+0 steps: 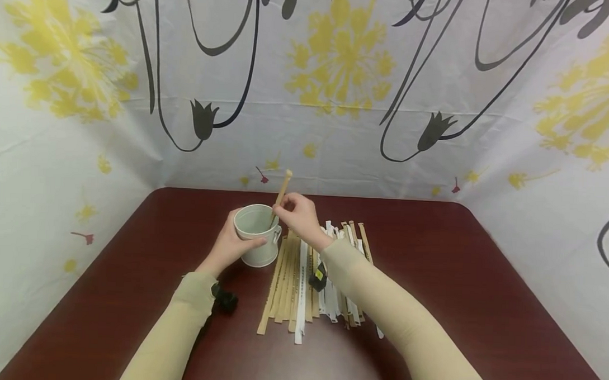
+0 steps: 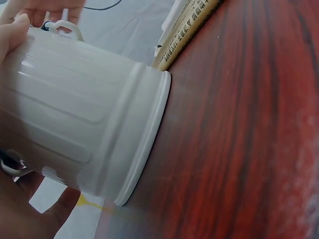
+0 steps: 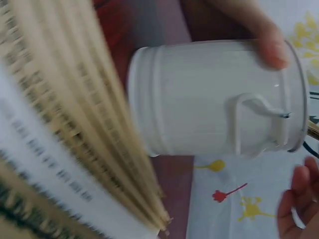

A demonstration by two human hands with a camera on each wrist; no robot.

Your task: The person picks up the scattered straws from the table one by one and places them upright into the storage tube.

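A small white metal bucket point(image 1: 259, 253) with side handles stands upright on the table. My left hand point(image 1: 226, 244) holds it from the left, thumb across its front near the rim and fingers around the far side. My right hand point(image 1: 301, 216) pinches a tan paper-wrapped pair of chopsticks point(image 1: 285, 185) between thumb and fingers. It stands tilted, its lower end inside the bucket's mouth. In the right wrist view, the left thumb point(image 3: 273, 50) lies on the bucket by the rim, and the right fingers point(image 3: 301, 186) show beyond the handle.
To the bucket's right lies a spread of tan and white paper-wrapped chopsticks point(image 1: 301, 290), side by side and partly under my right forearm. They rest on a dark red wood-grain table point(image 1: 447, 273). A patterned white cloth point(image 1: 336, 152) hangs behind and along both sides.
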